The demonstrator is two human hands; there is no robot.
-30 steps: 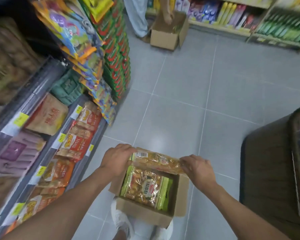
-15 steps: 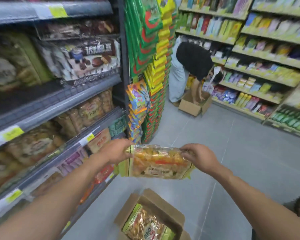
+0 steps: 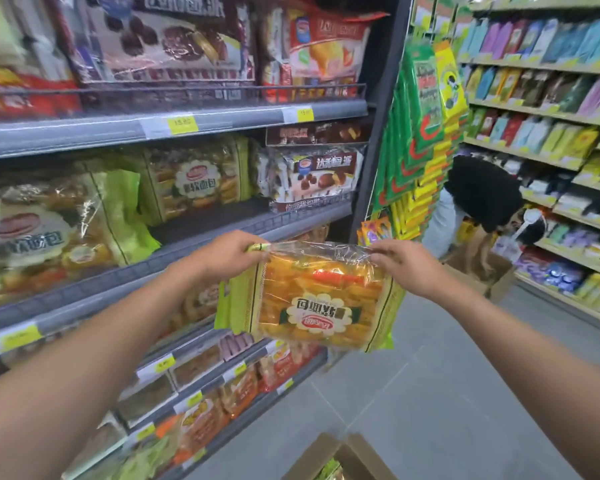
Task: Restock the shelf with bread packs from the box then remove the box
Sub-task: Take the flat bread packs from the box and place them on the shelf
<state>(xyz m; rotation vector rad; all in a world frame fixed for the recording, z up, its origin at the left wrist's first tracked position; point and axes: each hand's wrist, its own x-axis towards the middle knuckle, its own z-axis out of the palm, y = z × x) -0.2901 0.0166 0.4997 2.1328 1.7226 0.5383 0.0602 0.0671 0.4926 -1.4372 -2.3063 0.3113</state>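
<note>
Bread pack is held in the air by its top edge, label upside down, just in front of the shelf on which matching packs are stood. Its left corner is pinched by the left hand and its right corner by the right hand (fingers curled on the clear wrap). The open box is seen on the floor below, green packaging partly showing inside. Farther off, another person is bent over a second carton.
</note>
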